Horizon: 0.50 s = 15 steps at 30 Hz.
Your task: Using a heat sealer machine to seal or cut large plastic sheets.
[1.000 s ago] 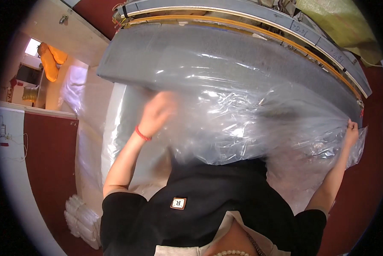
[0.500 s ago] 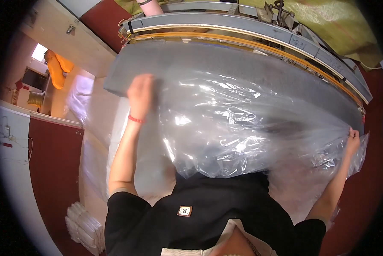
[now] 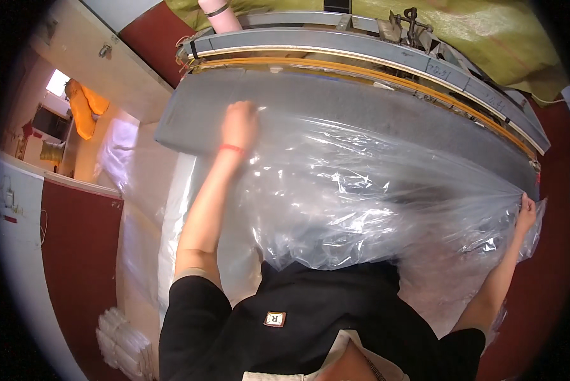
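A clear, shiny plastic sheet (image 3: 336, 184) hangs in creases across the grey padded surface (image 3: 336, 95) and down in front of my body. At the sheet's upper left corner is my left hand (image 3: 239, 126), with a red band at its wrist. Its fingers are blurred but look curled closed on the film edge there. My right hand (image 3: 526, 214) pinches the sheet's right edge near the far right end of the surface. Between the two hands the sheet's top edge runs taut, sloping down to the right.
A long metal bar (image 3: 310, 41) with an orange strip (image 3: 336, 67) lies behind the grey surface. A clamp (image 3: 412, 28) and a pink cylinder (image 3: 220, 16) stand at the back. Stacked clear film bundles (image 3: 125, 343) sit at lower left. Green woven sheeting (image 3: 475, 38) is at back right.
My left hand has moved right and slightly up, from bare grey surface to the sheet's upper left corner, closing on it. The sheet's top edge is straighter. My right hand keeps its hold.
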{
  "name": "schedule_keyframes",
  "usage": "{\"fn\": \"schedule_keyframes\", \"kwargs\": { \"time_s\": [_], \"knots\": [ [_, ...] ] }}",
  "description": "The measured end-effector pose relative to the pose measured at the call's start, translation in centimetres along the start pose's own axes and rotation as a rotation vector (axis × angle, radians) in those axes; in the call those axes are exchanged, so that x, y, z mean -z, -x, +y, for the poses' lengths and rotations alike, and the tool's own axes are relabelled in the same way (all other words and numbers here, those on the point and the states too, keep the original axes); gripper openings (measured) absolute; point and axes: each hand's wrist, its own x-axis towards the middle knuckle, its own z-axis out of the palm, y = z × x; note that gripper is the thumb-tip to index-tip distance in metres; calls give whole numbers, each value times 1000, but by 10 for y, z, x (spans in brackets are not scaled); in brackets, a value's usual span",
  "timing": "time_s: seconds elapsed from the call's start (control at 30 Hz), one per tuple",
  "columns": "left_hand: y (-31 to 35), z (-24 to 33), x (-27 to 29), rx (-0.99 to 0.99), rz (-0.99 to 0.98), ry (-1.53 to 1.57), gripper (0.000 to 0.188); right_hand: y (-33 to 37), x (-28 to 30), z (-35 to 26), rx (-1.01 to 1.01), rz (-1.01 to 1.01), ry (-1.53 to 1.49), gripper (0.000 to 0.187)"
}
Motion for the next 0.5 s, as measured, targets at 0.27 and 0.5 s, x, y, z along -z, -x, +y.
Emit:
{"fn": "schedule_keyframes", "kwargs": {
  "time_s": [0.27,0.5],
  "knots": [
    [-38,-40,-49,337,287,506,13,-20,-49,-27,4,95,-240,31],
    [-123,-62,-83,446,437,527,15,-64,-148,-77,-28,194,-456,26]
  ]
}}
